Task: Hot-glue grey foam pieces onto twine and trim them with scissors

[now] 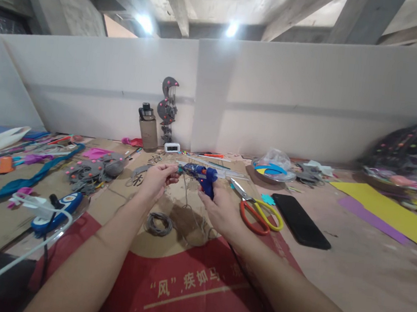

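Head view shows both our hands a little above the tabletop [349, 270], near its middle. Our right hand [221, 209] has its fingers closed around the handle of a blue glue gun [203, 175], and the nozzle points toward nine o'clock. Our left hand [157, 179] pinches a small piece [178, 168] between closed fingers, right at the nozzle tip. The piece is too small for us to say what it is.

We judge that the step in hand is gluing, with the nozzle brought to the piece. The next move calls for a steady pinch, fingertips away from the hot tip, and only a gentle squeeze on the trigger.

At six o'clock from the left hand lies a grey wire coil [159, 223]. At three o'clock from the right hand lie scissors [258, 213] with orange and yellow handles, and farther the same way a black phone [300, 220].
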The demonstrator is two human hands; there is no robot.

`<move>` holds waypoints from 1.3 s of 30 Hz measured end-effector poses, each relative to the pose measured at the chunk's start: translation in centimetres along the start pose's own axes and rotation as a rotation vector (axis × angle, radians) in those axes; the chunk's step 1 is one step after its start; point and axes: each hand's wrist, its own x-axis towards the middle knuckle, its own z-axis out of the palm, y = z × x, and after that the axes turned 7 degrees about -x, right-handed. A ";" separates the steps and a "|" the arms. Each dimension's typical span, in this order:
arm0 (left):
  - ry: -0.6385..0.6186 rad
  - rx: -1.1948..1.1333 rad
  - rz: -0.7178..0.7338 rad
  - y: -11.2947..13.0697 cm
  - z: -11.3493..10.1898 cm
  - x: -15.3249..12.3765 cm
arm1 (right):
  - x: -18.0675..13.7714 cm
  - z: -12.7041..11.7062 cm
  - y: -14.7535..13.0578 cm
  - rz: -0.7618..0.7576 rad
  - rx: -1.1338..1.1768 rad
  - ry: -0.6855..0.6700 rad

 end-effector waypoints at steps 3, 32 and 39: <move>-0.012 -0.015 0.005 0.0 0.0 0.0 | 0.0 0.1 0.0 0.003 0.000 0.006; 0.003 0.000 -0.021 0.1 0.4 -0.1 | -0.1 -0.1 0.0 0.015 0.044 0.012; 0.033 -0.036 -0.042 -0.2 -0.4 0.5 | 0.5 -0.3 0.3 0.174 0.595 -0.077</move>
